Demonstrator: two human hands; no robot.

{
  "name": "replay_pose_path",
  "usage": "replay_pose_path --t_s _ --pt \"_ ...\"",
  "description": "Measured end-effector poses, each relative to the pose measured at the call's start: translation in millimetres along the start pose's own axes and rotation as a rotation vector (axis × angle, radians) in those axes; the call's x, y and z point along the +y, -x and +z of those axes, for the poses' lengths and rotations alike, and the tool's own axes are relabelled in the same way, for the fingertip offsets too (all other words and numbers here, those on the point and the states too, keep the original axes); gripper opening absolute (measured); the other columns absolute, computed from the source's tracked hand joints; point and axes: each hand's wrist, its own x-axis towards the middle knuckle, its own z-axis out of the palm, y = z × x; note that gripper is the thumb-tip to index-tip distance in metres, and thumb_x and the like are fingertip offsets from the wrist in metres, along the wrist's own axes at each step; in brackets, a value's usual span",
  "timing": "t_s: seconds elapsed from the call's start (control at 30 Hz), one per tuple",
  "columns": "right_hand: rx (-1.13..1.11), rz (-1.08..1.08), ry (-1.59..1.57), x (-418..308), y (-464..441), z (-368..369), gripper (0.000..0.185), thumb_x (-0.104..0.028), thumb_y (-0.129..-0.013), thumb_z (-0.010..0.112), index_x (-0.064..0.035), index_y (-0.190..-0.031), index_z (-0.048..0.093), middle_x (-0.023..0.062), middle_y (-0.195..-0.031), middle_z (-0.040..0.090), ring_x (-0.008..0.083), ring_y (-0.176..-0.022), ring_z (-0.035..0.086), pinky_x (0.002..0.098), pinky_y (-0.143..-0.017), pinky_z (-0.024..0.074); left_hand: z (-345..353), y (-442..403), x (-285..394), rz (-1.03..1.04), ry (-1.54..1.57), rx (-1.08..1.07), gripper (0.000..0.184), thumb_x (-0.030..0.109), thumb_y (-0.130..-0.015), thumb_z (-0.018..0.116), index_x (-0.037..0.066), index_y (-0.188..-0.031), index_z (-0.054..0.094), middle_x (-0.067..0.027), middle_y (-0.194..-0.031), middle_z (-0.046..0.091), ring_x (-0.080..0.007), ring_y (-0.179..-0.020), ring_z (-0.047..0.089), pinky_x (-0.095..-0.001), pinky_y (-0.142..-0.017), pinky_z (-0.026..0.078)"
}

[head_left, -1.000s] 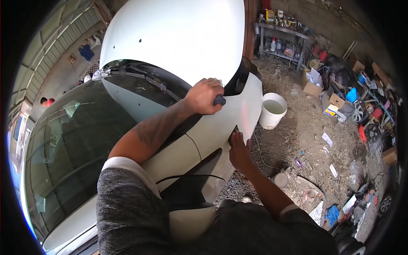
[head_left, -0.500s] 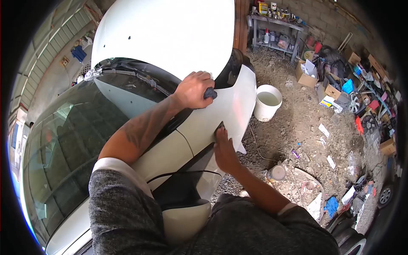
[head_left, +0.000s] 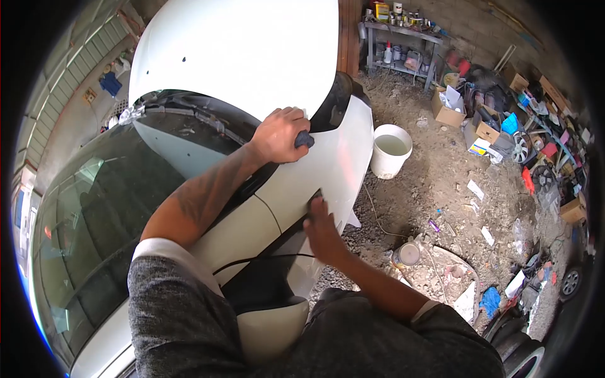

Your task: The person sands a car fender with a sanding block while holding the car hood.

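My left hand (head_left: 280,134) is closed around a dark, crumpled cloth (head_left: 304,139), of which only the end shows beside the fingers. It rests at the upper edge of the white car fender (head_left: 334,157), close to the raised hood (head_left: 246,50). Lower down, my right hand (head_left: 326,234) lies by the fender's side with its fingers stretched out and slightly blurred. Just beyond those fingertips is a small dark patch (head_left: 319,193) on the fender; whether it is a hole or an object I cannot tell.
A white bucket of cloudy liquid (head_left: 391,151) stands on the gravel floor beside the fender. A can (head_left: 409,254) sits nearer. Cardboard boxes (head_left: 449,107) and scattered parts line the right side. A grey workbench (head_left: 403,31) holds cans. The car's side mirror (head_left: 274,324) is below my arms.
My right hand has slid slightly back toward me along the fender, away from the dark patch. My left hand keeps the cloth in nearly the same place. The view has shifted slightly.
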Motion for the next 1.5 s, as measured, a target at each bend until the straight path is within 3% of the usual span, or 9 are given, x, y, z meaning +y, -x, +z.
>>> replay_pose_path --t_s 0.13,0.17,0.3,0.7,1.0,1.07,1.27,1.33,1.5 --pt "0.158 0.115 0.036 32 -18 -19 0.056 -0.019 -0.107 0.037 0.0033 -0.156 0.024 0.028 -0.163 0.02 0.0466 -0.153 0.013 0.0568 -0.122 0.0122 1 2 -1 0.02 0.011 0.028 0.026 0.021 -0.066 0.071 0.006 -0.085 0.063 -0.0107 -0.092 0.059 -0.0317 -0.093 0.059 -0.0422 -0.082 0.048" --pt "0.182 -0.072 0.123 30 -10 -20 0.057 -0.016 -0.101 0.04 0.0143 -0.148 0.029 0.0374 -0.154 0.029 0.0561 -0.145 0.023 0.0652 -0.116 0.0216 0 1 -3 0.014 0.011 0.031 0.026 0.021 -0.066 0.071 0.006 -0.085 0.063 -0.0107 -0.092 0.059 -0.0317 -0.093 0.059 -0.0422 -0.082 0.048" --pt "0.037 -0.146 0.14 -32 25 -11 0.06 -0.008 -0.095 0.041 0.014 -0.149 0.026 0.037 -0.155 0.027 0.0531 -0.147 0.023 0.0629 -0.119 0.0188 2 2 -1 0.014 0.013 0.041 0.023 0.02 -0.066 0.07 0.006 -0.083 0.063 -0.0104 -0.091 0.059 -0.0318 -0.091 0.06 -0.0418 -0.081 0.048" --pt "0.047 -0.076 0.157 -33 15 -11 0.063 -0.008 -0.097 0.039 0.0103 -0.154 0.018 0.0377 -0.158 0.019 0.0538 -0.15 0.011 0.0646 -0.119 0.011 3 3 3 0.006 -0.013 0.029 0.021 0.019 -0.067 0.071 0.006 -0.081 0.063 -0.0106 -0.092 0.059 -0.031 -0.091 0.06 -0.0415 -0.082 0.048" --pt "0.062 -0.014 0.125 -10 6 -6 0.061 -0.012 -0.1 0.039 0.0148 -0.151 0.019 0.0398 -0.156 0.019 0.0556 -0.147 0.017 0.0657 -0.117 0.0178 -2 1 5 -0.007 -0.034 0.002 0.023 0.021 -0.067 0.071 0.006 -0.083 0.065 -0.0108 -0.093 0.059 -0.0303 -0.094 0.061 -0.0415 -0.083 0.049" --pt "0.027 -0.082 0.018 -22 24 -2 0.06 -0.011 -0.103 0.04 0.0097 -0.155 0.019 0.0337 -0.162 0.015 0.0515 -0.151 0.012 0.0612 -0.12 0.0144 -1 0 5 -0.019 -0.026 -0.02 0.024 0.023 -0.067 0.07 0.006 -0.083 0.066 -0.0108 -0.093 0.06 -0.0298 -0.096 0.061 -0.0414 -0.084 0.049" --pt "0.065 0.118 -0.007 25 -6 -1 0.062 -0.014 -0.104 0.04 0.0066 -0.157 0.015 0.033 -0.163 0.013 0.0512 -0.151 0.011 0.0577 -0.121 0.0139 -1 0 6 -0.029 -0.022 0.015 0.021 0.02 -0.066 0.069 0.006 -0.081 0.065 -0.0112 -0.092 0.059 -0.03 -0.094 0.061 -0.0415 -0.083 0.049" --pt "0.03 0.001 -0.11 8 10 5 0.062 -0.015 -0.105 0.039 0.0064 -0.157 0.014 0.0319 -0.164 0.011 0.0486 -0.153 0.009 0.0573 -0.121 0.0148 3 0 5 -0.003 0.001 0.028 0.02 0.02 -0.067 0.069 0.006 -0.08 0.064 -0.0112 -0.092 0.059 -0.0303 -0.093 0.061 -0.0416 -0.082 0.049" --pt "0.052 0.198 -0.208 31 -23 -10 0.062 -0.015 -0.106 0.038 0.0032 -0.159 0.012 0.0264 -0.167 0.009 0.0392 -0.156 0.003 0.0542 -0.123 0.0089 3 -1 5 0.002 -0.031 0.029 0.021 0.019 -0.067 0.07 0.006 -0.08 0.062 -0.0107 -0.09 0.058 -0.0307 -0.092 0.06 -0.041 -0.083 0.048"
